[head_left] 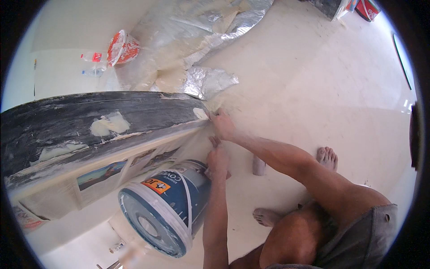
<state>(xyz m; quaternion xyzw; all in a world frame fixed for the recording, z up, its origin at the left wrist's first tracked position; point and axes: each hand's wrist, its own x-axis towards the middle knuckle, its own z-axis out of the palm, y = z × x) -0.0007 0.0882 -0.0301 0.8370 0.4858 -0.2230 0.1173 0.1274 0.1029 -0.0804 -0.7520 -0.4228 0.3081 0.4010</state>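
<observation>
My right hand [224, 126] is closed at the near end of a long dark board [148, 110] smeared with white filler. A pale patch of filler [200, 114] lies beside its fingertips; what the fingers grip is too small to make out. Just below it, my left hand [218, 160] is closed with fingertips pointing up toward the board's end. Something small and brownish seems to show at its palm, but I cannot tell what. Next to the left hand a big blue paint bucket [172, 197] with a white handle lies tilted, its round end toward the lower left.
Printed paper sheets [134, 163] cover the face below the board. Behind it, crumpled silvery sheeting [210, 83] lies on the floor near a red, paint-smeared bucket [125, 48] and clear plastic bottles [93, 71]. A small cylinder [259, 166] stands near my bare feet. Another red bucket [367, 10] is far right.
</observation>
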